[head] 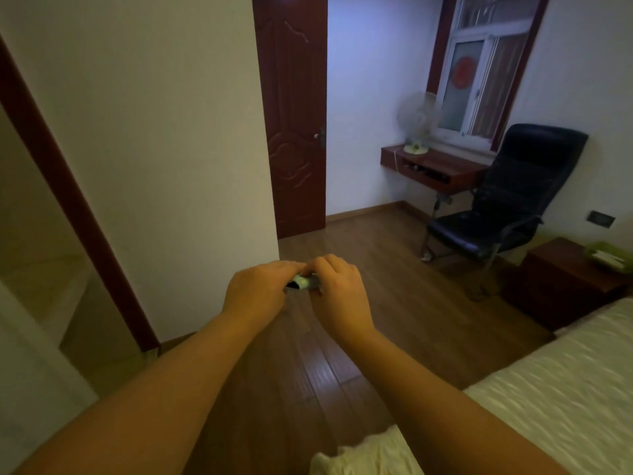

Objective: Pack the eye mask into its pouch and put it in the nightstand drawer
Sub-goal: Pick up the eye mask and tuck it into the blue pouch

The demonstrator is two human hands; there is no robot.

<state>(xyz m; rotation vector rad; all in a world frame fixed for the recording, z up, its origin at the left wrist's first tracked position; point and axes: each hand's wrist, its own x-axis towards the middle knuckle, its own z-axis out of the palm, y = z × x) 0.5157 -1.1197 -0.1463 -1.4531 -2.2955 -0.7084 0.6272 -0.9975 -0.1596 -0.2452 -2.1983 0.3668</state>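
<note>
Both hands meet in front of me over the wooden floor. My left hand [258, 289] and my right hand [337, 289] together pinch a small pale green bundle [304, 282] with a dark end showing at its left. It is mostly hidden by my fingers, so I cannot tell the eye mask from the pouch. The dark wooden nightstand [561, 279] stands at the far right beside the bed, well away from my hands; no open drawer shows on it.
A bed with a pale cover [555, 399] fills the lower right. A black office chair [507, 200] stands by a wall-mounted desk [442, 169] with a fan [418, 121] under the window. A white wall corner [239, 166] and a dark door [294, 132] are ahead.
</note>
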